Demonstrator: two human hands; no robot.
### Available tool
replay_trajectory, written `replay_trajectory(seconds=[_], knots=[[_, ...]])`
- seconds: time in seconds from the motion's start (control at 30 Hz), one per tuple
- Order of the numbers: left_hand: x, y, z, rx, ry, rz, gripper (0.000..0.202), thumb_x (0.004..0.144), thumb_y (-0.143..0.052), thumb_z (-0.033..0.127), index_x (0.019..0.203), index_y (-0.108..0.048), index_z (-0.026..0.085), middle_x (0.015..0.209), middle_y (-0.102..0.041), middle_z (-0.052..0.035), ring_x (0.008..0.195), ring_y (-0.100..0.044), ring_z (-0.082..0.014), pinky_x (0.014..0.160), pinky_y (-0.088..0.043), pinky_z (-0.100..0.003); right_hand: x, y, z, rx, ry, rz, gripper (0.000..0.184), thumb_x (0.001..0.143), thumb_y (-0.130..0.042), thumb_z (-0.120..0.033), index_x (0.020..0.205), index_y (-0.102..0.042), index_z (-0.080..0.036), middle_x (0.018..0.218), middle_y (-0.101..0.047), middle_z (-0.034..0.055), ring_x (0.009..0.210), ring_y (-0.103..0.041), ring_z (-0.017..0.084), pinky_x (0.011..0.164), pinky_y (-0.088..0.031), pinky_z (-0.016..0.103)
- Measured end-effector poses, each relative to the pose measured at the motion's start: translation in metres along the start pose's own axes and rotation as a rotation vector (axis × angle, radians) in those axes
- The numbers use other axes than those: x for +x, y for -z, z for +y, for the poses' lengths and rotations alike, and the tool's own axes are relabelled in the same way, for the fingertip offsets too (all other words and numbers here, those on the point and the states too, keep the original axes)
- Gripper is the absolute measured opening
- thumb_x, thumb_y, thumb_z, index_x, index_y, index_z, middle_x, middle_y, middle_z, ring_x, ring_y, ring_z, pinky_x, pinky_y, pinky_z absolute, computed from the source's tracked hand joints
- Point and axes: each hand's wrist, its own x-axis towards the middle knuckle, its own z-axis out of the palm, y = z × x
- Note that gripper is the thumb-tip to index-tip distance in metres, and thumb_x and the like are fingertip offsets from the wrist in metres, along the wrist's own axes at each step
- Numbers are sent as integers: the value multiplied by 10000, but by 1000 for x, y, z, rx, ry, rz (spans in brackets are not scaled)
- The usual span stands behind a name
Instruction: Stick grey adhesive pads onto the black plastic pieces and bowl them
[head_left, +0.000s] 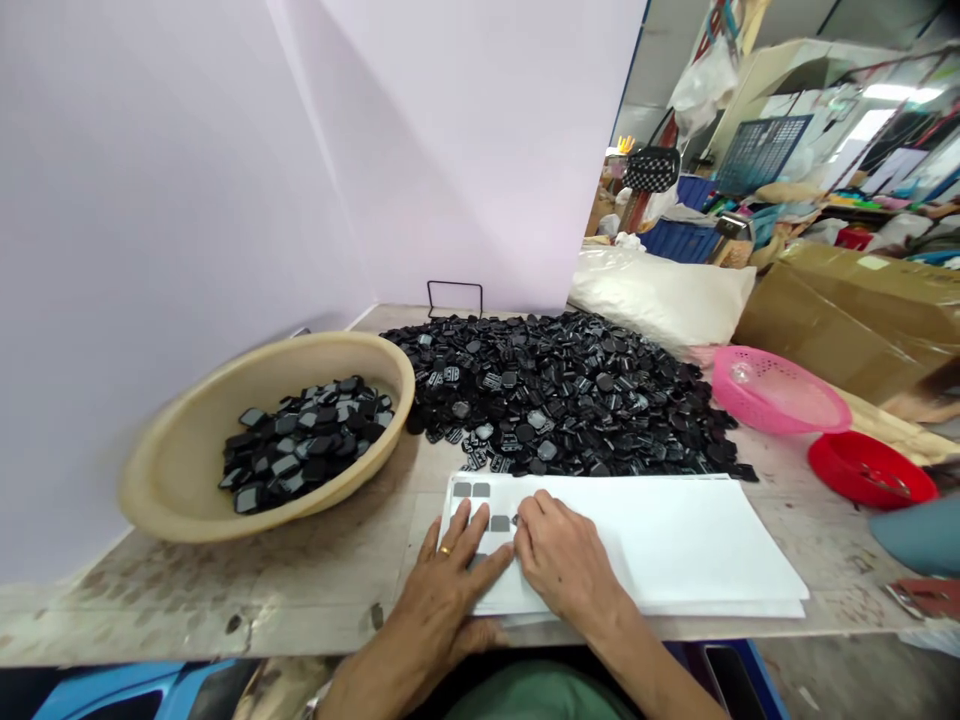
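A stack of white sheets [697, 540] lies on the table in front of me, with several dark grey rounded squares [499, 523] in rows on its left part. My left hand [450, 570] rests on that part with its fingers spread, a ring on one finger, partly covering the squares. Close beside it, my right hand [559, 550] presses down on the sheet with its fingers drawn together. A small dark bit shows at its fingertips, but most of what they pinch is hidden.
Behind the sheets spreads a big pile of small black pieces [555, 390]. A beige basin [172, 490] at left holds more black pieces [300, 440]. To the right are a pink basket [780, 390], a red bowl [870, 470] and a cardboard box [847, 310]. A wall [450, 150] closes the back.
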Motion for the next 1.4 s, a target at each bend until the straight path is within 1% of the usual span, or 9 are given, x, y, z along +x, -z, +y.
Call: replay_trajectory(seconds=[0.17, 0.43, 0.53, 0.63, 0.7, 0.77, 0.97, 1.2, 1.4], knots=[[0, 4, 2, 14, 68, -40, 835, 709, -587, 679, 1434, -334, 350, 1528, -258, -169, 1378, -202, -461, 1014, -290, -651, 1, -3, -5, 39, 5, -9, 130, 883, -442, -127, 843, -544, -196, 849, -610, 51, 737, -580, 194, 619, -362, 291], [-1, 7, -1, -76, 88, -107, 853, 678, -692, 587, 1424, -341, 373, 1541, -221, -164, 1381, -181, -467, 1016, -257, -668, 6, 2, 5, 589, 3, 4, 118, 862, -487, -164, 753, -521, -193, 723, -553, -27, 661, -519, 119, 623, -379, 214], [7, 29, -1, -203, 102, -73, 597, 742, -662, 527, 1294, -538, 337, 1442, -437, -140, 1333, -334, -423, 1026, -259, -633, -2, 7, 13, 967, -53, -54, 138, 862, -505, -230, 732, -523, -187, 649, -473, -47, 615, -450, 106, 569, -360, 201], [31, 60, -7, -318, 287, 97, 326, 893, -481, 440, 1090, -660, 252, 1117, -681, -99, 1080, -585, -283, 959, -382, -446, -15, 11, 22, 1228, -185, -133, 143, 835, -532, -284, 740, -550, -179, 623, -422, -48, 587, -385, 105, 535, -320, 213], [54, 77, -17, -268, 458, 132, 325, 917, -420, 404, 974, -672, 206, 982, -702, -97, 917, -622, -242, 818, -427, -351, -25, 14, 27, 1270, -255, -152, 156, 818, -542, -311, 736, -556, -179, 625, -420, -42, 586, -373, 107, 531, -315, 219], [77, 86, -32, -182, 544, 27, 287, 886, -457, 378, 851, -664, 183, 857, -699, -95, 820, -625, -238, 702, -408, -311, -34, 16, 32, 1291, -306, -144, 180, 798, -554, -343, 724, -559, -178, 623, -424, -37, 582, -374, 110, 531, -313, 226], [117, 82, -75, -148, 550, -189, 111, 647, -683, 266, 655, -615, 178, 659, -656, -23, 686, -622, -200, 548, -320, -234, -49, 15, 45, 1318, -382, -86, 223, 767, -570, -389, 712, -565, -173, 600, -418, -43, 549, -349, 101, 519, -275, 233], [123, 81, -65, -96, 538, -210, 237, 650, -694, 398, 689, -611, 179, 695, -660, -34, 733, -635, -219, 536, -312, -244, -44, 8, 48, 1309, -406, -118, 222, 763, -558, -400, 704, -551, -186, 591, -398, -48, 531, -353, 103, 499, -277, 229], [123, 72, -57, -54, 576, -141, 196, 677, -665, 350, 714, -624, 161, 734, -672, -89, 775, -639, -259, 589, -350, -276, -43, 7, 47, 1321, -437, -114, 278, 762, -565, -462, 714, -557, -188, 567, -365, -56, 512, -326, 98, 478, -264, 224]])
